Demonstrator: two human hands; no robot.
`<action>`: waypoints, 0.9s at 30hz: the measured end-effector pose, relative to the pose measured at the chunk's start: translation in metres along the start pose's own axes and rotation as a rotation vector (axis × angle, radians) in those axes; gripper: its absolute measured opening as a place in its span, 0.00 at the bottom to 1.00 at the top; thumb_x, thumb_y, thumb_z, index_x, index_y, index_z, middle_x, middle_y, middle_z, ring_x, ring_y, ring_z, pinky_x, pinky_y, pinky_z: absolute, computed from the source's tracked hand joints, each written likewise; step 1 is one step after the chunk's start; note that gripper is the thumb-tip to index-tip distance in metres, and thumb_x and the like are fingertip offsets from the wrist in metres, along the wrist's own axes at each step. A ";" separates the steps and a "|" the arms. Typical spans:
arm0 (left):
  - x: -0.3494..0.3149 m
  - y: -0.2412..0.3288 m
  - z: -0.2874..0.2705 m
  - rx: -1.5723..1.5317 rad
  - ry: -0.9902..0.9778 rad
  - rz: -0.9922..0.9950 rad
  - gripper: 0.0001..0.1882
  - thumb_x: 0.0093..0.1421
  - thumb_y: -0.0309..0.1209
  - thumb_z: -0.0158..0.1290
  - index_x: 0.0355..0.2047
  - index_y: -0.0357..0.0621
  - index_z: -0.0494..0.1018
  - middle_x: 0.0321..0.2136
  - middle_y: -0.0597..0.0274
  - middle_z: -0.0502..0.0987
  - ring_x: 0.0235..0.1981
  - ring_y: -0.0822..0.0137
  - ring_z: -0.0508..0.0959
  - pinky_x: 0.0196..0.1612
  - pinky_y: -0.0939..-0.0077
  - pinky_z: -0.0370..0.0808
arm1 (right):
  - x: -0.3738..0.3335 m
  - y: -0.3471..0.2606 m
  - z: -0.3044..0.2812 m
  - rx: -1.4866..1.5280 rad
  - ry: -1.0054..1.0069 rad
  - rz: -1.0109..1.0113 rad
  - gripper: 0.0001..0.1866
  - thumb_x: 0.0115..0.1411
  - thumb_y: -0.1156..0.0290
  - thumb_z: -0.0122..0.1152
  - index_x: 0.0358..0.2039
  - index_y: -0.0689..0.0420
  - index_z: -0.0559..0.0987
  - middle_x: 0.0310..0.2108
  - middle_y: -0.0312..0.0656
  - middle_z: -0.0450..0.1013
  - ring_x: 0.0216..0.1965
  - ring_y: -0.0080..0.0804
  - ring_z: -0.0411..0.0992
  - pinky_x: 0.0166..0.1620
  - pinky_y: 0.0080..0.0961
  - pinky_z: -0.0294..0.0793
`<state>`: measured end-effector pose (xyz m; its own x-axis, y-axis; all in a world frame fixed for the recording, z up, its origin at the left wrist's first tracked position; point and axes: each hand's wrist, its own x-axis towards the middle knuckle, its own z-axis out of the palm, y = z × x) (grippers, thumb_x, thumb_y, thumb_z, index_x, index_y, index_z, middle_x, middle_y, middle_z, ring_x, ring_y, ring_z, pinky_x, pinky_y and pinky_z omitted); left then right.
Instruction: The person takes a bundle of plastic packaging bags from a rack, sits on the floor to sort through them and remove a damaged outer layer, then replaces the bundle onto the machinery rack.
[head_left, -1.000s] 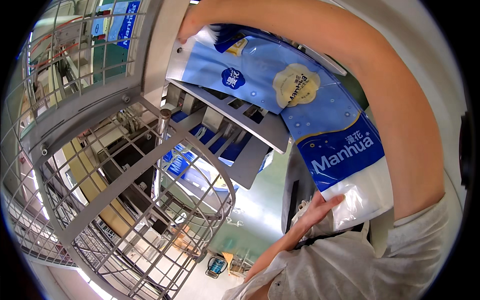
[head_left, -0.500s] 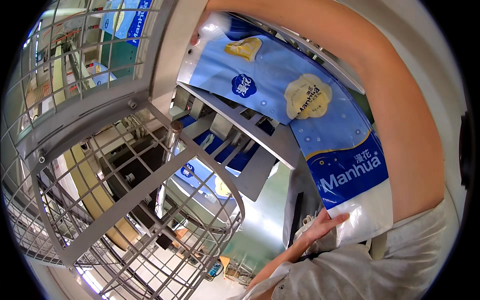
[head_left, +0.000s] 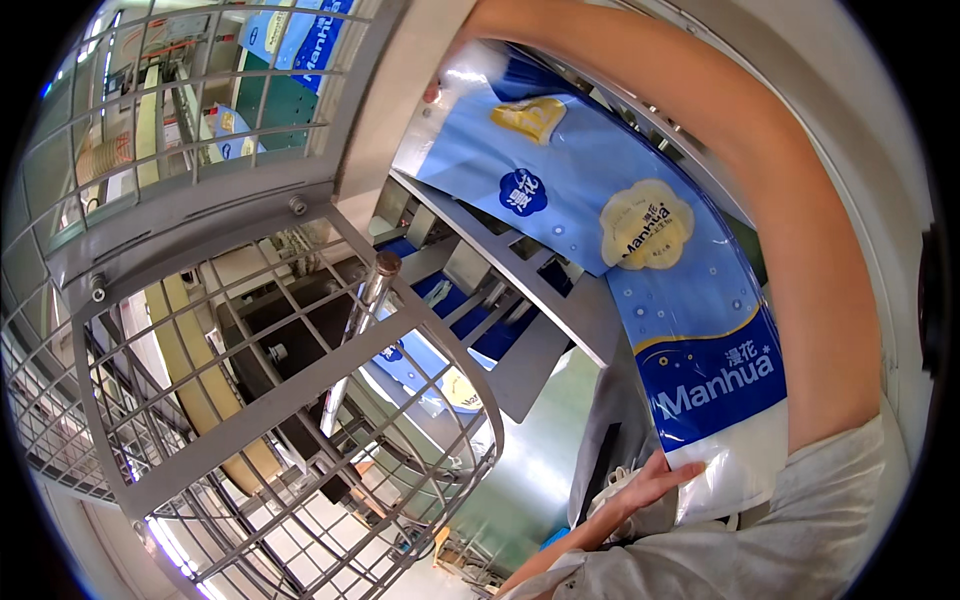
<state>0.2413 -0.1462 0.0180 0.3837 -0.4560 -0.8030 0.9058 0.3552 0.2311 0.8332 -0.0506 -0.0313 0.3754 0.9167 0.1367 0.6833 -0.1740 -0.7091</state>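
Observation:
A long blue plastic packaging bag [head_left: 570, 180] with a yellow patch, a cream flower shape and a dark blue band stretches between my hands. Whether it is one bag or several layers, I cannot tell. Its clear near end [head_left: 728, 470] is pinched by my left hand [head_left: 655, 485], thumb on top and fingers underneath. My right arm curves up and over to the bag's far end, where my right hand [head_left: 436, 88] holds the edge, mostly hidden. Beneath the bag is a slanted metal plate [head_left: 520, 275] with slots.
A wire mesh guard [head_left: 270, 400] with a rounded corner fills the left. Beside it stands a grey frame post [head_left: 365, 120]. Another blue printed bag [head_left: 425, 370] lies behind the mesh, below the slotted plate. A pale machine wall [head_left: 860, 150] rises close to my right arm.
The view has shifted, so the guard, plate and bag appear a little farther right and lower. Both hands keep their hold on the bag, which stays stretched between them.

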 end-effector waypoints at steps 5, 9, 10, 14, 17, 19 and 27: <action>0.002 -0.003 0.000 -0.046 -0.025 0.009 0.22 0.61 0.30 0.56 0.54 0.39 0.67 0.48 0.64 0.74 0.48 0.73 0.71 0.53 0.77 0.68 | 0.003 -0.007 0.000 -0.018 -0.021 0.005 0.29 0.47 0.53 0.66 0.49 0.52 0.78 0.49 0.48 0.73 0.52 0.45 0.68 0.56 0.36 0.64; 0.003 -0.002 0.000 -0.067 -0.040 -0.011 0.21 0.62 0.29 0.56 0.54 0.39 0.67 0.48 0.64 0.74 0.48 0.73 0.71 0.53 0.78 0.68 | 0.000 0.001 -0.004 -0.002 -0.056 0.028 0.29 0.46 0.53 0.66 0.48 0.53 0.79 0.48 0.48 0.74 0.51 0.45 0.69 0.55 0.36 0.64; 0.004 -0.001 0.001 -0.059 -0.046 -0.005 0.21 0.62 0.29 0.56 0.54 0.39 0.67 0.48 0.64 0.74 0.48 0.73 0.71 0.53 0.78 0.68 | 0.000 0.003 -0.003 -0.018 -0.033 0.030 0.28 0.46 0.53 0.66 0.48 0.53 0.79 0.48 0.49 0.74 0.51 0.45 0.69 0.55 0.36 0.64; 0.006 0.000 0.001 -0.047 -0.043 0.017 0.21 0.62 0.29 0.56 0.54 0.39 0.67 0.48 0.64 0.74 0.48 0.73 0.71 0.53 0.77 0.68 | -0.004 -0.006 0.002 0.000 0.009 0.044 0.28 0.48 0.57 0.65 0.50 0.55 0.76 0.49 0.49 0.73 0.51 0.45 0.69 0.55 0.37 0.65; 0.007 -0.003 0.000 -0.056 -0.041 0.020 0.22 0.61 0.30 0.56 0.54 0.39 0.67 0.48 0.63 0.74 0.48 0.73 0.72 0.53 0.77 0.68 | -0.021 -0.039 -0.003 0.060 0.011 0.062 0.29 0.49 0.64 0.63 0.53 0.57 0.73 0.52 0.50 0.71 0.53 0.46 0.69 0.55 0.38 0.66; 0.008 -0.003 0.000 -0.051 -0.046 0.025 0.22 0.61 0.30 0.56 0.55 0.39 0.67 0.48 0.63 0.74 0.48 0.72 0.72 0.53 0.77 0.68 | -0.027 -0.042 -0.006 0.082 0.029 0.063 0.30 0.49 0.66 0.62 0.55 0.58 0.71 0.52 0.50 0.71 0.53 0.46 0.69 0.55 0.38 0.67; 0.010 -0.001 -0.001 -0.009 -0.059 0.016 0.23 0.61 0.31 0.57 0.55 0.38 0.67 0.48 0.62 0.74 0.48 0.72 0.72 0.52 0.76 0.69 | -0.028 -0.042 -0.005 0.050 0.070 0.090 0.33 0.47 0.65 0.64 0.55 0.60 0.70 0.52 0.52 0.71 0.53 0.46 0.69 0.55 0.37 0.66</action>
<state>0.2435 -0.1501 0.0093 0.4082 -0.4974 -0.7655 0.8980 0.3696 0.2387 0.7975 -0.0705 -0.0016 0.4775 0.8707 0.1176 0.6138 -0.2348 -0.7538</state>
